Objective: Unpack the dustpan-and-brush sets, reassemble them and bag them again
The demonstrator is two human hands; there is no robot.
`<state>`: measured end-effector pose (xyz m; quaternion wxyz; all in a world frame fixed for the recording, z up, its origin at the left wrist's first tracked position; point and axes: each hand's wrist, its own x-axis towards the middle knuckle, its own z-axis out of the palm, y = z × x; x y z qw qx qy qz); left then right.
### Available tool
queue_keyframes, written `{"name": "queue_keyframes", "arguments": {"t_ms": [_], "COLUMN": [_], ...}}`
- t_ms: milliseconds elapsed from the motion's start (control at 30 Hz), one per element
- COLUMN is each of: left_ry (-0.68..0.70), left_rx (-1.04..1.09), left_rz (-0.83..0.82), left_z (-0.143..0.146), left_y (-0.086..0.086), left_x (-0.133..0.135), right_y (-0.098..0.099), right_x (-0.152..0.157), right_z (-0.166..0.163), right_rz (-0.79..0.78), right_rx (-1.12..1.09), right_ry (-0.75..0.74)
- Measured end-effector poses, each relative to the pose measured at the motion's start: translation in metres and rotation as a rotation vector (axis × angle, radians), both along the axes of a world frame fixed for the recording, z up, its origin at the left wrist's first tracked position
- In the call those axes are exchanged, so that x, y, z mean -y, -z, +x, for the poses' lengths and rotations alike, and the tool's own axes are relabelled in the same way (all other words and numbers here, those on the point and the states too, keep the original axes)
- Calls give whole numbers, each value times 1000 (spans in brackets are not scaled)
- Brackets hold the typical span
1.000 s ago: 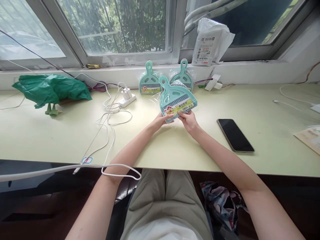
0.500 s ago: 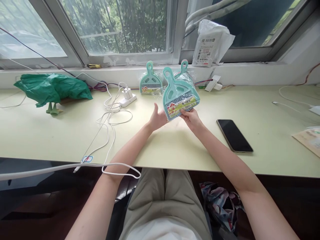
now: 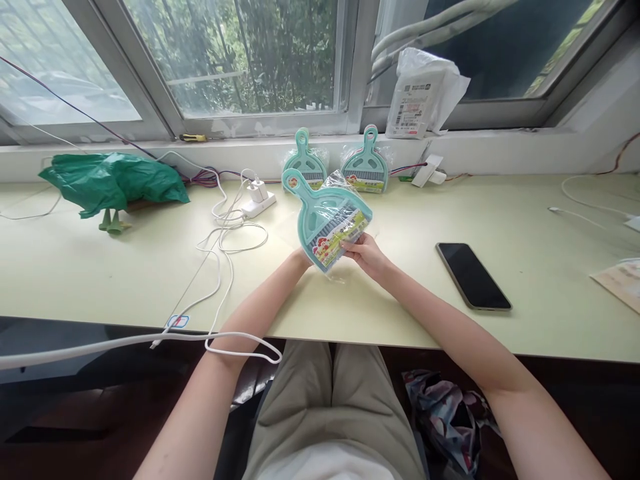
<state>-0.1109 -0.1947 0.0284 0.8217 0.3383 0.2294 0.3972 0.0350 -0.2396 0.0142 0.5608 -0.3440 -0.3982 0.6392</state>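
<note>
A teal mini dustpan-and-brush set (image 3: 325,217) in clear plastic wrap is held up over the pale green table (image 3: 100,267), its handle tilted to the upper left. My right hand (image 3: 367,257) pinches its lower right edge by the paper label. My left hand (image 3: 301,257) sits behind the lower left of the pack, its fingers hidden by it. Two more wrapped sets (image 3: 305,160) (image 3: 366,163) lean against the wall under the window.
A black phone (image 3: 473,275) lies to the right. White cables (image 3: 225,240) and a charger (image 3: 257,197) lie to the left, beyond them a green plastic bag (image 3: 113,181). A white parcel (image 3: 420,97) stands on the sill. Paper lies at the far right (image 3: 620,280).
The held pack has come down and to the left, with its handle swung further left. My left hand, open beside it half a second ago, is now behind the pack.
</note>
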Motion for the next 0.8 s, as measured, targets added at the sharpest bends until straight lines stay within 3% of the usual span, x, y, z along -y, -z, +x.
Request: {"name": "queue_keyframes", "arguments": {"t_ms": [267, 500, 800], "left_ry": [-242, -160, -160], "left_rx": [86, -273, -370], "left_rz": [55, 444, 505], "left_z": [11, 9, 5], "left_y": [2, 1, 3], "left_x": [-16, -5, -7], "right_y": [1, 5, 6], "right_x": [-15, -27, -27], "right_z": [14, 35, 37], "right_rz": [65, 86, 97], "right_rx": [-98, -73, -26], "right_ry": [247, 333, 290]}}
